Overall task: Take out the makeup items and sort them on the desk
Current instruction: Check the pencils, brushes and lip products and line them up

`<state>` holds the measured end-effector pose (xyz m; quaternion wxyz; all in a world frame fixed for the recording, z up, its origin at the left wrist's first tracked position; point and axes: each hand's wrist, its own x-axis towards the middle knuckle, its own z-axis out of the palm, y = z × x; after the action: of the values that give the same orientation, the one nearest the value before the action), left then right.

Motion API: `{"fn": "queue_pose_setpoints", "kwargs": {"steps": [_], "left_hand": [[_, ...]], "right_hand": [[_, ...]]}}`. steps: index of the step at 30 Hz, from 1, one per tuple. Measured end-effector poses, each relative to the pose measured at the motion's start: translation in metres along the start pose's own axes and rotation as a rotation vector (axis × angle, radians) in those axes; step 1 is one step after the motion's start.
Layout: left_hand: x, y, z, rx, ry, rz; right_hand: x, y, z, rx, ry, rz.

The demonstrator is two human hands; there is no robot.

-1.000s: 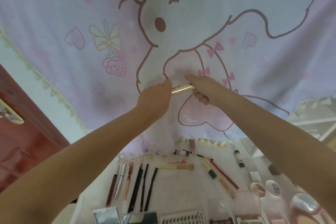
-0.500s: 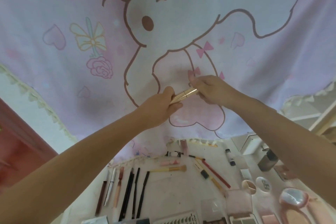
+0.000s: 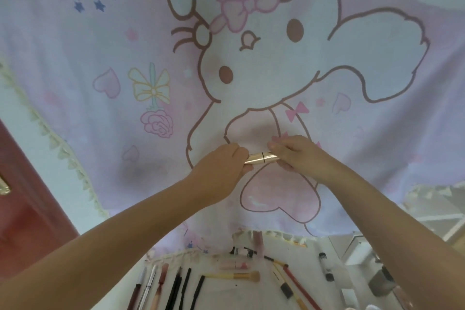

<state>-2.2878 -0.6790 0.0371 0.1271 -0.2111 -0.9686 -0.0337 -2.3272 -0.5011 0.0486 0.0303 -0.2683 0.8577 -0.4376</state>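
fingers (image 3: 273, 145) of both our hands pinch the gold tube (image 3: 261, 158) mid-frame; light, stiff, slick, so we grip its ends.

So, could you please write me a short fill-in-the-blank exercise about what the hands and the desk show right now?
1. Both hands hold one slim ____-coloured tube between them.
2. The left hand grips one end and the ____ hand grips the other.
3. The cloth behind the hands shows a cartoon animal with a pink ____ on its head.
4. On the desk below lies a brush with a ____ handle.

Missing words: gold; right; bow; yellow
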Motion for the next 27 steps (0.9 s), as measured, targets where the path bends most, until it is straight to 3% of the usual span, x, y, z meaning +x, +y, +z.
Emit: {"fn": "queue_pose_setpoints", "kwargs": {"steps": [3, 5, 8, 10, 12, 15, 18, 20, 22, 25, 27], "left_hand": [[0.003, -0.004, -0.015, -0.109, 0.057, -0.058], [0.01, -0.008, -0.029, -0.165, 0.121, -0.072], [0.02, -0.014, -0.046, -0.097, 0.175, -0.066], [0.024, -0.016, -0.052, -0.026, 0.172, -0.056], [0.025, -0.019, -0.054, -0.019, 0.166, -0.059], [0.025, -0.023, -0.055, -0.052, 0.196, -0.075], [0.021, -0.024, -0.052, -0.06, 0.2, -0.072], [0.02, -0.023, -0.05, -0.038, 0.181, -0.063], [0.021, -0.022, -0.049, -0.021, 0.16, -0.062], [0.02, -0.024, -0.049, -0.04, 0.162, -0.081], [0.018, -0.026, -0.049, -0.031, 0.162, -0.083]], "right_hand": [[0.006, -0.003, -0.006, 0.121, 0.132, -0.256], [0.014, -0.014, -0.015, 0.172, 0.097, -0.311], [0.021, -0.041, -0.027, 0.216, 0.029, -0.149], [0.026, -0.048, -0.033, 0.084, 0.089, -0.094], [0.028, -0.05, -0.036, 0.008, 0.12, -0.148], [0.028, -0.042, -0.044, 0.127, 0.084, -0.235], [0.026, -0.044, -0.041, 0.208, -0.01, -0.143], [0.027, -0.046, -0.034, 0.109, 0.011, -0.05], [0.026, -0.044, -0.031, 0.065, 0.063, -0.076], [0.027, -0.033, -0.034, 0.219, -0.043, -0.2], [0.027, -0.034, -0.032, 0.253, -0.103, -0.178]]}}
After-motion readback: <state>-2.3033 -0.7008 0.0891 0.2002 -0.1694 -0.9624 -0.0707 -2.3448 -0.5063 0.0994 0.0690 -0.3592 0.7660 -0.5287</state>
